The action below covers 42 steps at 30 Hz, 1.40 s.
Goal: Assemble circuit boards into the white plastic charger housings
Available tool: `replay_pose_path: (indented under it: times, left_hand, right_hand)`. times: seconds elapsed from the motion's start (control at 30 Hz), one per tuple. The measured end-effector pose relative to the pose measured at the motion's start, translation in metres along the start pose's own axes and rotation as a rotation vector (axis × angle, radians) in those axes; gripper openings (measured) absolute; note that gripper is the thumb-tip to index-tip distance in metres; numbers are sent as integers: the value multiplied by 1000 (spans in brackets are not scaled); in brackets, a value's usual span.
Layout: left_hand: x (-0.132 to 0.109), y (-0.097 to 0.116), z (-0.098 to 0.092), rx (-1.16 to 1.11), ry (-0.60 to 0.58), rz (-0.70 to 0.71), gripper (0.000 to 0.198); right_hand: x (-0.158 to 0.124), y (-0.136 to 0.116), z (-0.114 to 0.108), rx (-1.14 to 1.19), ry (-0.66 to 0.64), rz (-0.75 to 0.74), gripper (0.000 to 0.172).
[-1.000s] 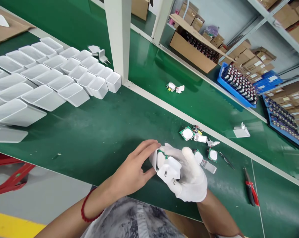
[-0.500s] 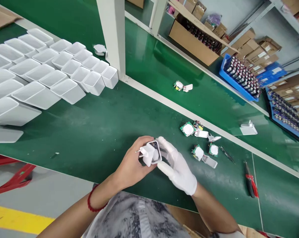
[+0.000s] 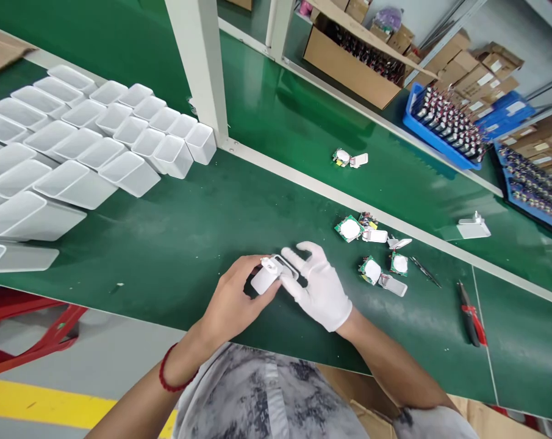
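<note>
Head view. On the left of the bench (image 3: 166, 238), packed rows of open white shells (image 3: 74, 146), mouths up or tipped toward the near edge, nothing inside any of them. Beyond the far lane, an open cardboard box (image 3: 344, 70) full of small dark parts, too small to tell apart. Beside it a blue tray (image 3: 433, 141) crowded with upright dark pieces, and a second blue tray (image 3: 532, 207) at the right edge, filled the same way. Across the middle, a pale rail (image 3: 330, 198) running diagonally and splitting the green surface into a near and a far lane, with a white post (image 3: 197, 67) standing on it just beside the last shells. Wide bare green between the shells and the hands. Tighter on the right: a scatter of small circuit boards (image 3: 371, 268) and white caps (image 3: 393, 285) near the gloved hand, then thin tweezers (image 3: 426, 271) and red-handled pliers (image 3: 470, 305) farther out. Near bench edge just under both wrists. Left hand (image 3: 232, 302), bare, red cord (image 3: 168, 369) at the wrist, curled shut around a white charger housing (image 3: 267, 275), low over the near lane; resting on the surface or just above it, hard to tell. Right hand (image 3: 319, 286), in a white glove, loose and spread, thumb touching the housing's open end, other fingers arched above it, closed on nothing.
</note>
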<state>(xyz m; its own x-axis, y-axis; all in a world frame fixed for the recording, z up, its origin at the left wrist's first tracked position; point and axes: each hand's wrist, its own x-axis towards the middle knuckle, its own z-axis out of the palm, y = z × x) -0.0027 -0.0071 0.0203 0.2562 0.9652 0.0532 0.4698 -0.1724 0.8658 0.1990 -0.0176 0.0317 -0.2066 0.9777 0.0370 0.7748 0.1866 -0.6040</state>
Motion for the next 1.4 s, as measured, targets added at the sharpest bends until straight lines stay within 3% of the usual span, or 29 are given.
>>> replay_pose_path:
  times: [0.07,0.13,0.2,0.27,0.53,0.77,0.9,1.0,1.1,1.17,1.3,1.4]
  left_hand:
    - [2,1,4,-16,44,-4,19]
    - [4,3,6,-52,32,6,18]
    - [6,4,8,-78,-2,18,19]
    - [10,4,8,-84,-27,17,18]
    - [20,4,7,-157,-91,-117,7]
    - [24,5,4,-192,-108,-134,6]
    - [24,6,4,-188,-113,-178,9]
    - [23,7,5,-178,-108,-197,10]
    - [22,6,6,-163,-90,-189,12]
    - [22,5,7,-148,-81,-184,13]
    - [23,9,8,-124,-91,-189,15]
    - [19,12,4,-177,-125,-196,22]
  right_hand:
    - [-3,1,-1,-169,188,-146,41]
    - [-7,2,0,-250,260,-327,33]
    - [-9,2,3,-305,209,-459,30]
    - [-9,2,5,-341,137,-494,32]
    - [-2,-9,-12,-529,-61,-363,30]
    - [0,-15,-8,-548,-69,-299,28]
    - [-7,-3,-7,-350,-96,-270,40]
    - [-15,10,-13,-66,46,-253,54]
    - [-21,16,-15,35,211,-195,59]
    - [-19,14,-10,-43,167,-195,59]
    - [-4,6,7,-285,-50,-178,62]
    - [5,5,10,-240,-69,-111,55]
